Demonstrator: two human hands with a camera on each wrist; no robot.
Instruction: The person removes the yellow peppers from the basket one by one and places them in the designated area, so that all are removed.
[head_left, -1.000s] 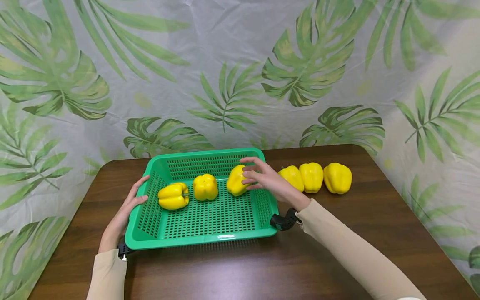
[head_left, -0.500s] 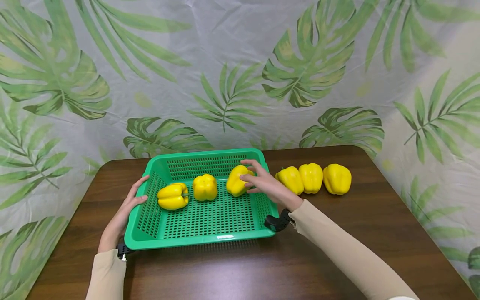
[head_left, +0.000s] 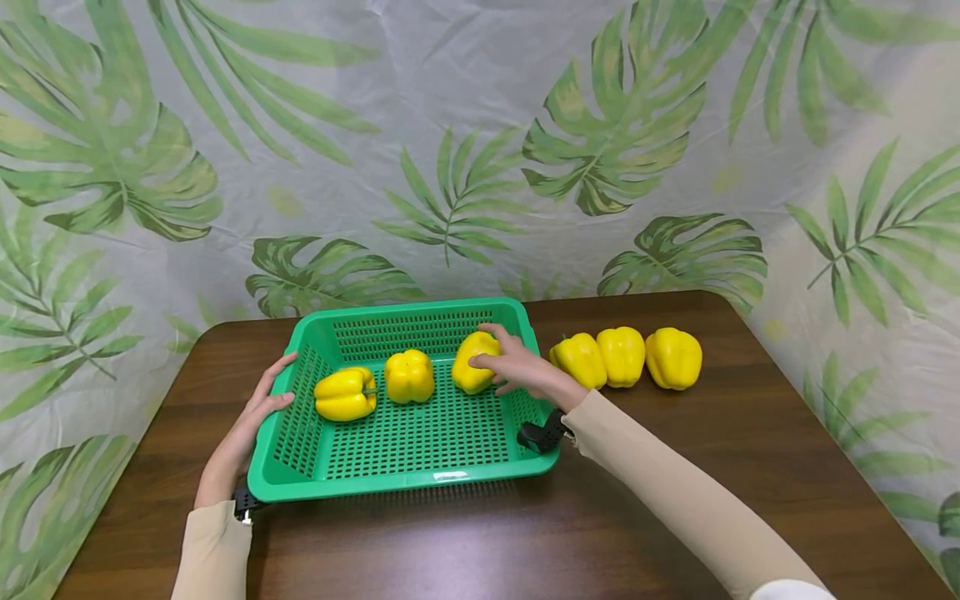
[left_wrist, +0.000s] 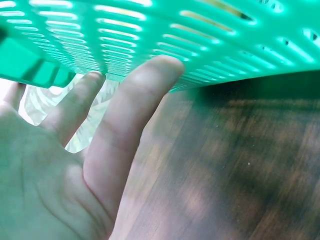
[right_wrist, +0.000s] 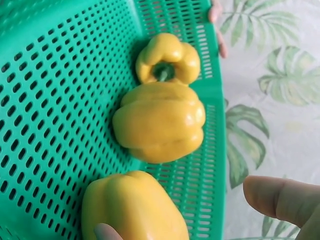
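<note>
Yellow peppers (head_left: 408, 377), green basket (head_left: 360, 485), leaf-patterned backdrop (head_left: 480, 167)

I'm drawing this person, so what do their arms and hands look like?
The left hand and right hand wear no gloves. The left sleeve and right sleeve are long, plain and beige. Near the left hand is a partly hidden black piece; near the right, a curved black gadget. Something white shows by the right sleeve at the bottom.

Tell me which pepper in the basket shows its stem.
In the head view, the leftmost pepper in the green basket, on its side, stem facing the middle pepper. No stem shows on that one or the rightmost pepper.
</note>
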